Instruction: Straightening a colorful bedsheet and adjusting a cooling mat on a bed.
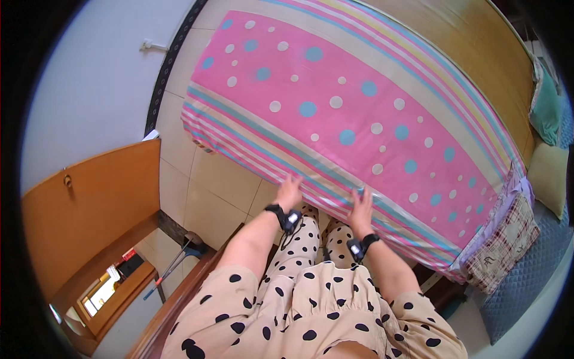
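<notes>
A pink bed sheet (323,121) with white and blue dots and striped borders covers the bed before me, its striped side hanging over the near edge. My left hand (289,193) is at that edge, fingers spread over the stripes. To its right, my right hand (361,211) reaches over the striped border, fingers apart. Neither hand holds anything; whether the fingertips press on the cloth I cannot tell. Each wrist bears a black strap with a small device. A plaid pillow (502,244) lies at the sheet's right end, beside bunched lilac cloth (497,220).
A blue quilted surface (533,264) and a yellowish cushion (548,179) are at the right, with a green cushion (545,105) above. An orange-brown wooden door (98,202) stands at the left. Beyond it are a mop or broom handle (168,271) and wooden furniture. Tiled floor (215,188) shows beside the bed.
</notes>
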Demonstrator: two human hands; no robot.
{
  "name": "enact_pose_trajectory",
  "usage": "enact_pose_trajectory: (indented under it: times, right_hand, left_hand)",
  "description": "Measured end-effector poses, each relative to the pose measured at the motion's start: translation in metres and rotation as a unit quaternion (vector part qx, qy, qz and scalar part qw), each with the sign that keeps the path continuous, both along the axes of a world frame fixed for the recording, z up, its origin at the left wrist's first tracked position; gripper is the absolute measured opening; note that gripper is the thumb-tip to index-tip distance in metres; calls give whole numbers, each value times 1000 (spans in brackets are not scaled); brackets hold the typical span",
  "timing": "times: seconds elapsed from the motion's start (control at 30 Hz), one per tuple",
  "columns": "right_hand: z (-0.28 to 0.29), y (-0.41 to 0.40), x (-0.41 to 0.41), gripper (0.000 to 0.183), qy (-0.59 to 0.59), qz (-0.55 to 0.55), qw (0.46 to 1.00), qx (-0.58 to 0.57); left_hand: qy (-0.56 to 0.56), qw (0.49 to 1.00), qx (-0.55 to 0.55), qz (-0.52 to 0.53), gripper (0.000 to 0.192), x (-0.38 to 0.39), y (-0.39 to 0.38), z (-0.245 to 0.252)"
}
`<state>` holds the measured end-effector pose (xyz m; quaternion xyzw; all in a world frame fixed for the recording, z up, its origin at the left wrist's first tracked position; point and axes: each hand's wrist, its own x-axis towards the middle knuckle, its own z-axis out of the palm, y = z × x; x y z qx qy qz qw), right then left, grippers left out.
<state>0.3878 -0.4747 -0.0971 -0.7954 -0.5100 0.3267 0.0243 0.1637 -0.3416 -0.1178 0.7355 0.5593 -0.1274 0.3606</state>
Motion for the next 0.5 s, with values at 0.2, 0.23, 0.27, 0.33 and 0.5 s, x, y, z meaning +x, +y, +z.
enact_pose_trajectory:
  times: [0.2,0.23,0.27,0.33,0.5]
  right_hand:
    - [-30,-101,43,45,482,-198,785,-334]
    - [-33,-109,66,41,458,-206,806,-313]
    - [-50,-135,103,40,430,-273,827,-236]
    - [-49,-148,156,37,386,-356,839,-142]
    - [21,-138,211,33,389,-435,810,-61]
  left_hand:
    - [-128,887,-437,79,40,-61,-91,46]
    - [-182,897,-380,137,39,-77,-104,37]
    - [-144,926,-319,143,38,-63,-86,74]
    - [-192,900,-266,286,37,-98,-92,81]
    - [-249,785,-204,529,36,-193,-122,113]
